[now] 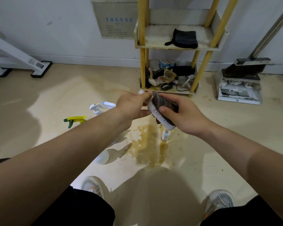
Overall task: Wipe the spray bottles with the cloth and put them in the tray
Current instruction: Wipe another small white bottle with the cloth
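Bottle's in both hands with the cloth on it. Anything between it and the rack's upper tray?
Nothing visible blocks the way from the bottle, wrapped in the brown cloth, up to the upper tray. A black cloth lies on the tray's middle and right, leaving the left part bare.

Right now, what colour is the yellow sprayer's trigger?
Green; the trigger shows best in the head view.

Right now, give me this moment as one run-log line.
phase: wiping | left hand: holds white bottle by its top | right hand: wraps brown cloth round it | waiting: yellow-topped spray bottle on floor
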A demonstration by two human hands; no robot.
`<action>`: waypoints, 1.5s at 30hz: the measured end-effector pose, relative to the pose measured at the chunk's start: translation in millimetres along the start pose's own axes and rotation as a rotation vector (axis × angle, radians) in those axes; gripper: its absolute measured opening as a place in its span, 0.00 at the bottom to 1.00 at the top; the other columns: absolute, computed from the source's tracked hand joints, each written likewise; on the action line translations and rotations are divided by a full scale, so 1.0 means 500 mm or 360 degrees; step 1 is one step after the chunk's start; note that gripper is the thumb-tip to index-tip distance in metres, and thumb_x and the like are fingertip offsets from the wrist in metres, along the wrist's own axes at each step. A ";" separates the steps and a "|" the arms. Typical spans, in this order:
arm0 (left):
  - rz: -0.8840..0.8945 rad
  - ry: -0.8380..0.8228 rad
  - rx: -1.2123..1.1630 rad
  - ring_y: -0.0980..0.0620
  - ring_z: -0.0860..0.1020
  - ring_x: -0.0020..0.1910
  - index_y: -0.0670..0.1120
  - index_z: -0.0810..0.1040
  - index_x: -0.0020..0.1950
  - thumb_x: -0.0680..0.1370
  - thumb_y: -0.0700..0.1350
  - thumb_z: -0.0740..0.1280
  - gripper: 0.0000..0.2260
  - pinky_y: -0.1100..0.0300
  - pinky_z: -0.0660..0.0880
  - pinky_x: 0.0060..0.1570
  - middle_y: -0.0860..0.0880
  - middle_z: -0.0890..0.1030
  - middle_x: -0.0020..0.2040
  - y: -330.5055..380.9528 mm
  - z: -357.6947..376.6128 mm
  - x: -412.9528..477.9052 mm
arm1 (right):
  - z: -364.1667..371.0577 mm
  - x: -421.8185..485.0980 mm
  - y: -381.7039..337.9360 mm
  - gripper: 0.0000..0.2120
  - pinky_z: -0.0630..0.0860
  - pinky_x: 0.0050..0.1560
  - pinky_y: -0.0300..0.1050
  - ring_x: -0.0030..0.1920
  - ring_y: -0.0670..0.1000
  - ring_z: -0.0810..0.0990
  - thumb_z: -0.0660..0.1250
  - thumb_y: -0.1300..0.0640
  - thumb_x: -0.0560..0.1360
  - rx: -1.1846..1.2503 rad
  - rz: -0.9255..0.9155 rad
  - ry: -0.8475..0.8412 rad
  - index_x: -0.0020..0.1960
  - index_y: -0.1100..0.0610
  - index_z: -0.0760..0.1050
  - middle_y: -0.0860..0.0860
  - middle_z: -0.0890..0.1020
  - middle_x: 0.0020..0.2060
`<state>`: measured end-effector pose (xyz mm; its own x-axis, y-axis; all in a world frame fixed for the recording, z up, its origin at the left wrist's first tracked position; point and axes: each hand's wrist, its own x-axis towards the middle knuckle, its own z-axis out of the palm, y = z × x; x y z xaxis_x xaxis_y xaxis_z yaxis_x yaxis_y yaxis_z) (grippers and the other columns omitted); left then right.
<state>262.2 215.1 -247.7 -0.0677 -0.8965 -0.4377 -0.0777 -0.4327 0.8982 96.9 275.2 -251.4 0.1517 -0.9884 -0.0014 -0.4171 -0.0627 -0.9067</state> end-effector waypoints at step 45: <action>0.0744 -0.0535 0.0526 0.45 0.82 0.56 0.57 0.73 0.72 0.79 0.36 0.69 0.25 0.56 0.79 0.57 0.53 0.82 0.51 -0.022 0.012 -0.041 | 0.006 0.017 0.006 0.18 0.78 0.64 0.53 0.60 0.49 0.81 0.68 0.55 0.80 0.0544 0.0173 0.0544 0.69 0.54 0.73 0.50 0.82 0.59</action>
<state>258.6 238.8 -248.8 -0.4706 -0.8814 -0.0416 -0.2621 0.0946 0.9604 99.3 267.0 -255.5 -0.2029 -0.9790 -0.0174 -0.0875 0.0359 -0.9955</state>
